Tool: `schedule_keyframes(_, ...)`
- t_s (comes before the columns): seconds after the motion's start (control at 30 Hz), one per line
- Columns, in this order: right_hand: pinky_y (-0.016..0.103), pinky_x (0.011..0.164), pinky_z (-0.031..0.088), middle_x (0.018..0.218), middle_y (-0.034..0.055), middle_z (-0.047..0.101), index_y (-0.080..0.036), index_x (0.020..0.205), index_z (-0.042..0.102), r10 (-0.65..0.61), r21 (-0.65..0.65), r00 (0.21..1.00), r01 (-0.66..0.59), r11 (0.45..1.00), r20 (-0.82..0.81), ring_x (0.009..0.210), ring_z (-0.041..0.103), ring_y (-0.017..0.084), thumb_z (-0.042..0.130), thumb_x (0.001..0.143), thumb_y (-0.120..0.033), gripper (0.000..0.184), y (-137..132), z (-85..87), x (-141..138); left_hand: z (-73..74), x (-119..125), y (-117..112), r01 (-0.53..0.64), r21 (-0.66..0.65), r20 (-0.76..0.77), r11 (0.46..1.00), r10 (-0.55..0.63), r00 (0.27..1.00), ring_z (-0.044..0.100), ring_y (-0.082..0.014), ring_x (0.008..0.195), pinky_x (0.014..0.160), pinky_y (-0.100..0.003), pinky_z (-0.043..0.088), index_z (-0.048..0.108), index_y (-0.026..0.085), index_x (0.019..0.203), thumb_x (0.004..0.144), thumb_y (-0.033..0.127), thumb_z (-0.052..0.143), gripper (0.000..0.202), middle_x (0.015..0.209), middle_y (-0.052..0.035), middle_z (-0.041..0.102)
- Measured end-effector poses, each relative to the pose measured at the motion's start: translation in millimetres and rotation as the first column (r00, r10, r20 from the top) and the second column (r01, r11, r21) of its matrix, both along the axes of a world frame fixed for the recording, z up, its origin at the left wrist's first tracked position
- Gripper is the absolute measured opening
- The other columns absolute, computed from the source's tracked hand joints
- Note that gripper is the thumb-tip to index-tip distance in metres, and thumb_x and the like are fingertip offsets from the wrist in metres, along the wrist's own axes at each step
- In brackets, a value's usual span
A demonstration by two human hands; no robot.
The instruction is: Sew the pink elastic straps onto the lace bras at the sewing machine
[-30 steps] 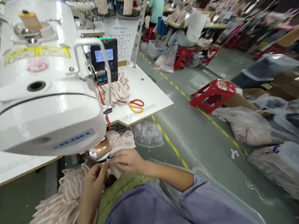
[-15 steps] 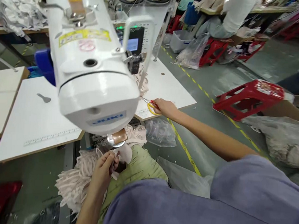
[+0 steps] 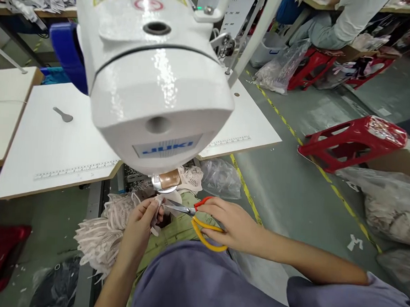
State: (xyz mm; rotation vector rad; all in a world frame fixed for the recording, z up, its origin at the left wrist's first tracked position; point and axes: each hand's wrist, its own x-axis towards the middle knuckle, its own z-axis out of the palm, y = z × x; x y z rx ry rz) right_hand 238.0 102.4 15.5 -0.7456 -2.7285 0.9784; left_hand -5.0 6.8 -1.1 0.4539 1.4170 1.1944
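Note:
Just below the white sewing machine head (image 3: 159, 105), my left hand (image 3: 144, 219) pinches the edge of a pale pink fabric piece (image 3: 171, 197). My right hand (image 3: 232, 221) grips scissors (image 3: 206, 231) with one red and one yellow handle loop. Their blades point left and reach the fabric beside my left fingertips; whether they touch it I cannot tell. Lace fabric (image 3: 191, 178) lies by the machine's lower end. A thick bunch of pale pink lace pieces (image 3: 104, 240) hangs to the left of my left hand.
A white table (image 3: 54, 141) with a printed ruler and a grey spoon-shaped piece (image 3: 63, 115) is at left. Another white panel (image 3: 251, 124) extends right. A red stool (image 3: 356, 143) lies tipped on the floor near plastic bags (image 3: 391, 204). A seated person (image 3: 342, 28) is behind.
My right hand has brought the scissors from the right-hand table panel down to the fabric at my left hand. The view has come closer to the machine head. My left hand still holds the fabric.

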Motion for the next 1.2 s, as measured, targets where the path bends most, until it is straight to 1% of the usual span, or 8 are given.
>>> schedule_keyframes(0.2,0.035,0.077,0.054,0.117,0.0125,0.062,-0.019,0.129,0.054,0.078,0.036,0.997,-0.077,0.996,-0.024,0.101,0.063,0.023,0.058,0.094,-0.035,0.039,9,-13.3,-19,2.1,5,-2,0.022,0.001,-0.042,1.0,-0.022,0.999,0.047,-0.0095,0.06,0.056,-0.021,0.033,0.061,0.017,0.074,0.086,0.045,0.062,0.03,0.068,0.0016,0.058)
schedule_keyframes(0.33,0.031,0.077,0.052,0.116,0.0102,0.064,-0.021,0.132,0.052,0.118,-0.059,0.993,-0.118,0.991,-0.009,0.1,0.064,0.021,0.056,0.096,-0.032,0.037,13,-10.3,-14,-0.3,5,-4,0.014,0.003,-0.034,1.0,-0.014,0.999,0.043,-0.0096,0.06,0.057,-0.022,0.031,0.059,0.017,0.071,0.084,0.032,0.058,0.02,0.065,0.0026,0.053)
schedule_keyframes(0.43,0.03,0.073,0.05,0.105,0.0075,0.067,-0.022,0.128,0.056,0.042,-0.14,0.999,-0.039,0.989,0.021,0.088,0.064,0.019,0.055,0.096,-0.032,0.033,14,-5.3,-6,-3.0,2,-6,0.015,0.014,0.009,1.0,-0.016,1.0,0.036,-0.0093,0.057,0.056,-0.022,0.029,0.054,0.018,0.067,0.084,0.027,0.053,0.019,0.061,0.0036,0.047)
schedule_keyframes(0.53,0.03,0.07,0.049,0.102,0.0065,0.065,-0.022,0.121,0.057,-0.07,-0.208,0.996,0.079,0.975,0.048,0.078,0.062,0.017,0.062,0.087,-0.028,0.036,11,-2.5,-1,-7.5,-1,-7,-0.009,0.032,0.065,0.999,0.007,0.998,0.031,-0.0089,0.055,0.054,-0.023,0.027,0.048,0.019,0.065,0.087,0.036,0.055,0.029,0.059,0.0049,0.041)
schedule_keyframes(0.67,0.033,0.078,0.049,0.111,0.0077,0.062,-0.022,0.121,0.053,-0.076,-0.25,0.997,0.076,0.965,0.008,0.088,0.062,0.02,0.068,0.07,-0.021,0.053,4,-1.4,-7,-12.2,-3,-8,-0.081,0.057,0.081,0.995,0.076,0.994,0.027,-0.0076,0.052,0.053,-0.022,0.026,0.046,0.019,0.067,0.084,0.047,0.063,0.037,0.054,0.0079,0.034)
schedule_keyframes(0.9,0.036,0.079,0.049,0.108,0.008,0.062,-0.02,0.119,0.056,-0.078,-0.263,0.997,0.078,0.962,0.009,0.087,0.061,0.021,0.07,0.07,-0.026,0.051,1,-4.8,-35,-9.7,-2,-9,-0.065,0.069,-0.064,0.995,0.07,0.995,0.044,-0.0085,0.06,0.059,-0.021,0.035,0.056,0.017,0.071,0.085,0.048,0.065,0.036,0.062,0.0031,0.052)
schedule_keyframes(1.07,0.037,0.086,0.048,0.114,0.0097,0.063,-0.019,0.122,0.059,-0.036,-0.282,0.999,0.038,0.959,0.011,0.096,0.062,0.023,0.071,0.078,-0.028,0.046,7,-5.6,-49,-12.4,-5,-10,-0.036,0.051,-0.177,0.998,0.044,0.983,0.048,-0.0103,0.063,0.061,-0.022,0.038,0.062,0.016,0.078,0.087,0.048,0.063,0.033,0.066,0.0024,0.057)
schedule_keyframes(1.2,0.036,0.088,0.049,0.111,0.0091,0.066,-0.018,0.124,0.06,-0.004,-0.291,0.999,0.014,0.957,0.034,0.095,0.063,0.022,0.074,0.079,-0.028,0.048,11,-4.6,-51,-13.5,-8,-11,-0.027,0.043,-0.213,0.999,0.035,0.976,0.049,-0.0108,0.063,0.062,-0.022,0.038,0.061,0.016,0.076,0.087,0.049,0.062,0.034,0.065,0.0023,0.057)
